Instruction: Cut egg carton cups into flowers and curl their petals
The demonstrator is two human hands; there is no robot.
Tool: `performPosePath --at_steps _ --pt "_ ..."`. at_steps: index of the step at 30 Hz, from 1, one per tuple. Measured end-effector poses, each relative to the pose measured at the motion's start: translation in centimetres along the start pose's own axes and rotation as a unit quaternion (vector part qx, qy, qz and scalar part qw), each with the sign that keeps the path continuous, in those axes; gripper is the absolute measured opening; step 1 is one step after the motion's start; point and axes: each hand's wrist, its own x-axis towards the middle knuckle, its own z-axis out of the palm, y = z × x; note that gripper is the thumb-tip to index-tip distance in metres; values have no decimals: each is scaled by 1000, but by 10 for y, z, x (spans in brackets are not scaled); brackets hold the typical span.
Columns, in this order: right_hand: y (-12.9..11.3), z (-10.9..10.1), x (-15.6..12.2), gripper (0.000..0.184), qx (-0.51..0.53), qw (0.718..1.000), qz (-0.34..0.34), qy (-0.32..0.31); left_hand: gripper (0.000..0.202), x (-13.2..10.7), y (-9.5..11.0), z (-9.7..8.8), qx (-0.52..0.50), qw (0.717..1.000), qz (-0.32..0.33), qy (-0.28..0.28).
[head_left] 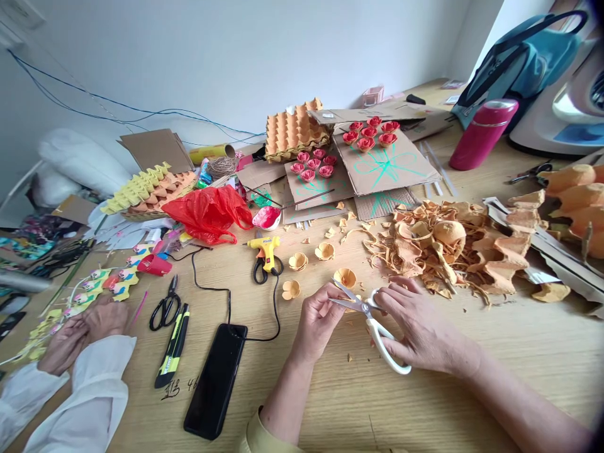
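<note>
My right hand (419, 324) grips a pair of white-handled scissors (387, 346), fingers through the loops, blades pointing left and slightly apart. My left hand (318, 321) is closed in a pinch at the blades, on an orange egg-carton piece (352, 304) that the blades and fingers mostly hide. Just beyond them, an orange egg-carton cup (345, 277) sits on the table. Farther off lie petal-edged cups: one flower-shaped cup (291, 289), another cup (298, 261) and a third cup (324, 251). Small orange scraps (350, 358) are scattered below the scissors.
A heap of carton offcuts (419, 245) lies to the right. Left are a yellow glue gun (267, 248), its cord, a phone (216, 380), a cutter knife (172, 346) and black scissors (166, 305). Red paper flowers (370, 133) stand on cardboard behind. Another person's hands (89, 327) work at far left.
</note>
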Motion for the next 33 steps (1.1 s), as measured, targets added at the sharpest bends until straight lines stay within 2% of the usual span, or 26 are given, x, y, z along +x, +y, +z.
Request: performPosePath --at_steps 15,28,33 --pt "3 1 -4 23 23 999 -4 -23 25 1 4 -5 15 1000 -10 10" --pt "5 -2 -2 21 -12 999 -7 -33 16 4 4 -11 98 994 48 -5" --pt "6 -2 -4 21 -10 999 -9 -49 13 4 5 -12 107 993 48 -8"
